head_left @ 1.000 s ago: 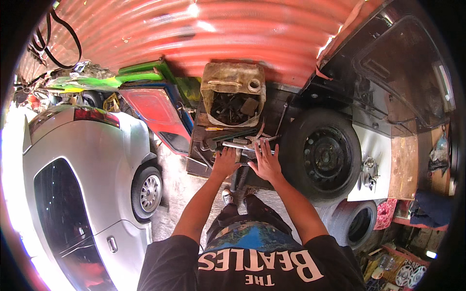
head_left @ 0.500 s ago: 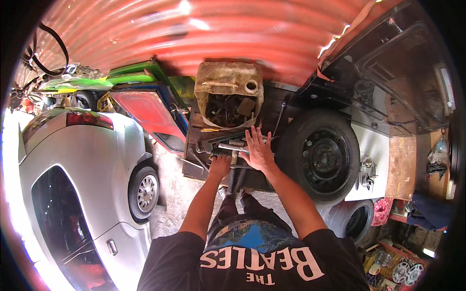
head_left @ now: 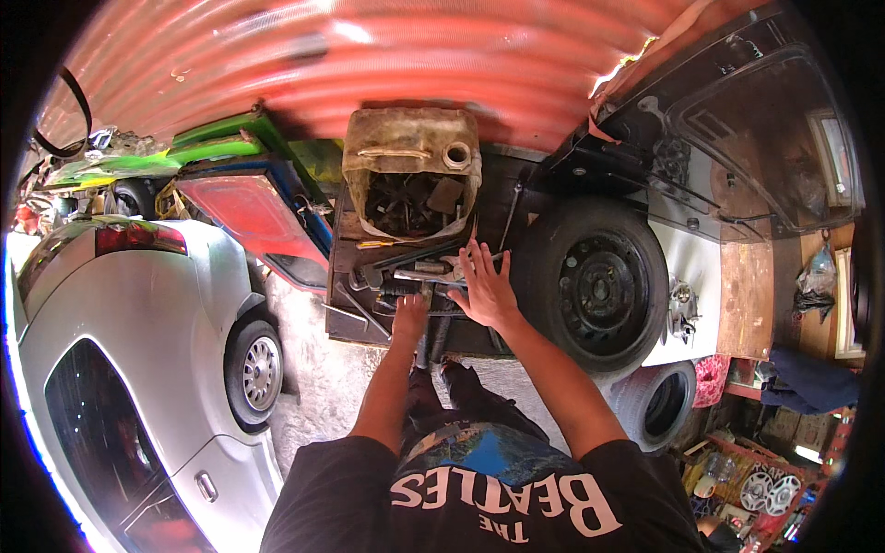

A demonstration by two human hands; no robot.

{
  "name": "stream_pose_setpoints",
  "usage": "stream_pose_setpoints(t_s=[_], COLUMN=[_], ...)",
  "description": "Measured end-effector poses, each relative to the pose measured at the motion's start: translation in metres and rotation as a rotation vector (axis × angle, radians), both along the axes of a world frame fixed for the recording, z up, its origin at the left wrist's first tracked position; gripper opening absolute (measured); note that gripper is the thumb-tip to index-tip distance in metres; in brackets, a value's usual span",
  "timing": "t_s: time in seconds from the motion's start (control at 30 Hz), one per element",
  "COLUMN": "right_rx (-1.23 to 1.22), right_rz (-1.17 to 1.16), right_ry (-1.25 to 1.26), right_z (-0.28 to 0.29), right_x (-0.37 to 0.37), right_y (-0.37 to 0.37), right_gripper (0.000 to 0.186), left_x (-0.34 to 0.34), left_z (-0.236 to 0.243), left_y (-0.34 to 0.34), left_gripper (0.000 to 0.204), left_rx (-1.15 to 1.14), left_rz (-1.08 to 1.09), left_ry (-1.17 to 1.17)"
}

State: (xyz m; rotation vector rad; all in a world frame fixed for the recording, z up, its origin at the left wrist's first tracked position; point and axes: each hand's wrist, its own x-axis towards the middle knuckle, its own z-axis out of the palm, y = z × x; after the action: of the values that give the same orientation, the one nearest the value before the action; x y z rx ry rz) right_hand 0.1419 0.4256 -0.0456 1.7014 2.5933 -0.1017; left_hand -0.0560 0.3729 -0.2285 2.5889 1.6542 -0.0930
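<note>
My left hand (head_left: 411, 315) is curled at the bench's near edge, slightly blurred, beside a black ribbed part (head_left: 398, 288). Its fingers look closed, but what they hold is hidden. Fingers spread, my right hand (head_left: 487, 291) lies palm down over metal parts on the dark workbench (head_left: 350, 324). A silvery metal bar (head_left: 422, 275) runs just left of its fingers. Below the bench edge, between my hands, a dark cylindrical shaft (head_left: 440, 339) sticks out toward me. A thin bent metal rod (head_left: 362, 309) lies left of my left hand.
Behind the tools stands a cut-open plastic jug (head_left: 415, 158) full of dark parts. A wheel with tyre (head_left: 601, 289) lies to the right, beside a long-handled tool (head_left: 513, 214). A silver car (head_left: 152, 313) stands at left, near a red panel (head_left: 244, 210). Another tyre (head_left: 666, 405) is lower right.
The whole view has shifted a little, with the bench now further left and higher. My left hand has moved slightly toward me, baring more of the black ribbed part; my right hand stays spread.
</note>
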Motion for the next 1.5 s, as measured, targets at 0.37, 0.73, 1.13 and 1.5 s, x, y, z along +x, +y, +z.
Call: stream_pose_setpoints(t_s=[0.37, 0.73, 1.13, 1.5], right_rx=[-0.112, -0.38, -0.466, -0.591], right_rz=[0.015, 0.093, -0.04, -0.298], right_ry=[0.056, 0.136, -0.007, -0.048], right_z=[-0.032, -0.083, -0.05, -0.047], right_x=[-0.008, -0.014, 0.001, 0.042], right_y=[-0.024, -0.04, -0.037, -0.037], right_gripper=[0.076, 0.04, 0.046, 0.039], left_x=[-0.014, -0.017, -0.005, -0.023], left_z=[0.013, 0.069, 0.054, 0.022], left_y=[0.005, 0.009, 0.021, 0.029], left_gripper=[0.021, 0.025, 0.016, 0.04], left_rx=[-0.228, -0.258, -0.318, -0.223], left_rz=[-0.081, -0.167, -0.242, -0.068], left_ry=[-0.159, -0.322, -0.55, -0.438])
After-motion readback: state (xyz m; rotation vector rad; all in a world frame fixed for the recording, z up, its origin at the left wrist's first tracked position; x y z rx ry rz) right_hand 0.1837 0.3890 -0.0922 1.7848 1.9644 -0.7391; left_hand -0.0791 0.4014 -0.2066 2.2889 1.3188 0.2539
